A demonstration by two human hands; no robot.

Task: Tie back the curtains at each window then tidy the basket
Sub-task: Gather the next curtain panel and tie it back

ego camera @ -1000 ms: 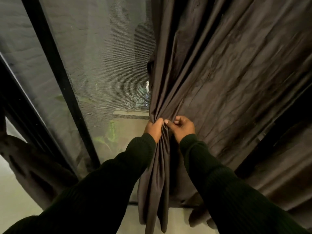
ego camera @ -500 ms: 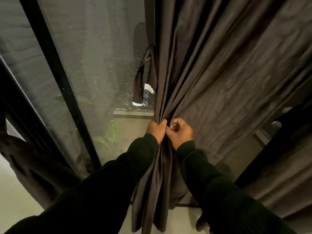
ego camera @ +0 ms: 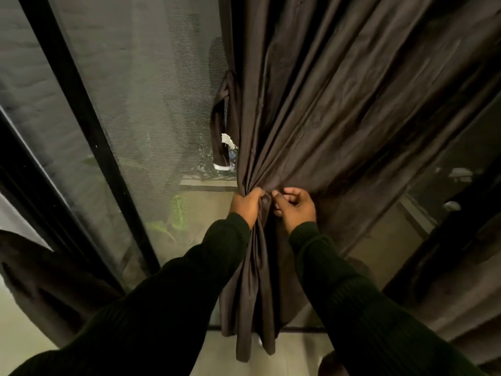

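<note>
A dark brown curtain (ego camera: pixel 339 104) hangs in front of the window and is gathered into a tight bunch at mid-height. My left hand (ego camera: pixel 246 204) is closed around the left side of that bunch. My right hand (ego camera: pixel 294 206) sits just right of it, fingers curled and pinching folds of the same fabric. A brown tie-back strap (ego camera: pixel 221 128) with a white end hangs loose behind the curtain's left edge, above my hands. The curtain's lower part (ego camera: pixel 252 308) drops between my two dark sleeves. No basket is in view.
A mesh screen (ego camera: pixel 151 109) covers the window at left, crossed by a black frame bar (ego camera: pixel 81 109). Another dark curtain (ego camera: pixel 40 280) is at lower left and one more at lower right (ego camera: pixel 461 294). Pale floor tiles (ego camera: pixel 292 354) lie below.
The curtain has been drawn further into a bunch, uncovering glass at the right and the hanging strap at the left. My right hand has loosened from a fist into a pinch.
</note>
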